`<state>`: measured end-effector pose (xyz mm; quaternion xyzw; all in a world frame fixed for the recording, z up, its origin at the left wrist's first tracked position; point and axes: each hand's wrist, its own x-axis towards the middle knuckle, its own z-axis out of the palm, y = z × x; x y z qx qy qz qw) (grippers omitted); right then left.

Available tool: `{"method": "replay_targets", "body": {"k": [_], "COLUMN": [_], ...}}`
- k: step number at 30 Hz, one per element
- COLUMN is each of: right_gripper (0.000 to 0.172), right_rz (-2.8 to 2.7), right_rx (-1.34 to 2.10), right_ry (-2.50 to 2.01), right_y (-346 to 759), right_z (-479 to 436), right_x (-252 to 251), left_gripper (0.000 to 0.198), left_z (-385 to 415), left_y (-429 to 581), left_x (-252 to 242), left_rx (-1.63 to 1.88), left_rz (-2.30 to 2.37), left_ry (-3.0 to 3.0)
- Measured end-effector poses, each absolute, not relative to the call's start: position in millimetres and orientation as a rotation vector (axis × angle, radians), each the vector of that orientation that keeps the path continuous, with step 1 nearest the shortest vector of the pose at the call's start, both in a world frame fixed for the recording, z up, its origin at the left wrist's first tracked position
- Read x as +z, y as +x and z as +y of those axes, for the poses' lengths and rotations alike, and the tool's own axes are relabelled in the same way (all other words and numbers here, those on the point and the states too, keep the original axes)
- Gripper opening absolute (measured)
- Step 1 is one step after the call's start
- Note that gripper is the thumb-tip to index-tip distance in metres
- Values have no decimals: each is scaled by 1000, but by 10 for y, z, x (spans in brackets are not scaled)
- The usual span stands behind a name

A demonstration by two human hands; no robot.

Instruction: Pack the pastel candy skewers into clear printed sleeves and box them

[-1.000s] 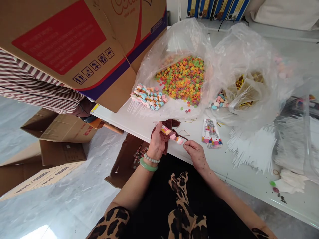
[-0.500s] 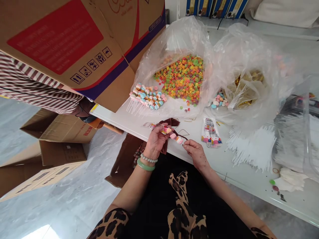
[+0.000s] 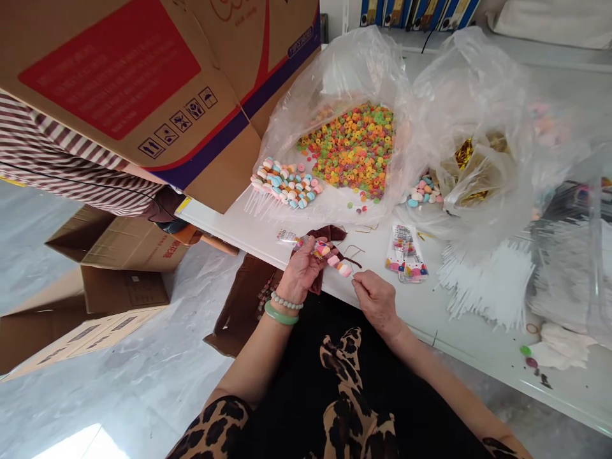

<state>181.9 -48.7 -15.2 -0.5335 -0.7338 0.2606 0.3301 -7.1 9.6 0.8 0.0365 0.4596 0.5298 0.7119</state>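
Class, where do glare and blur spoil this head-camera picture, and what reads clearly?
Head view: glare whites out grey floor at bottom left; lettering on the red box panel looks smeared; left hand and right hand look fairly sharp.

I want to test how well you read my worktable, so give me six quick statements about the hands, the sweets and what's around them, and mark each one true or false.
1. The left hand holds a marshmallow stick. True.
2. The jewellery is on the right wrist. False: a green bangle and a beaded bracelet are on the left wrist.
3. The ring-shaped sweets lie in a clear plastic bag. True.
4. All of the ring-shaped sweets are blue. False: they are mixed green, yellow, orange and red.
5. A pile of white sticks lies right of the right hand. True.
6. Nothing at upper left is printed. False: the cardboard box there bears a red panel.
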Motion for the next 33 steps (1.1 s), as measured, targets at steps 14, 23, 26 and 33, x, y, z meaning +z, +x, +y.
{"method": "replay_targets", "body": {"k": [14,23,26,33], "right_gripper": [15,24,17,22], "right_rz": [-1568,-824,-1211,-2130], "right_rx": [1106,1909,1470,41], "right_ry": [-1422,-1337,-1469,-1395], "right_y": [1798,1801,1821,1849], "right_z": [-452,-328,-377,-463], "right_x": [-59,-176,-206,-154], "left_gripper": [25,26,24,30], "left_z": [36,25,22,4], "left_y": [-57,-26,-15,11], "left_x": [-48,-1,-27,-121], "left_rx": [1156,1042,1036,1066], "left_rz": [897,930,985,1063], "left_ry": [253,310,348,385]}}
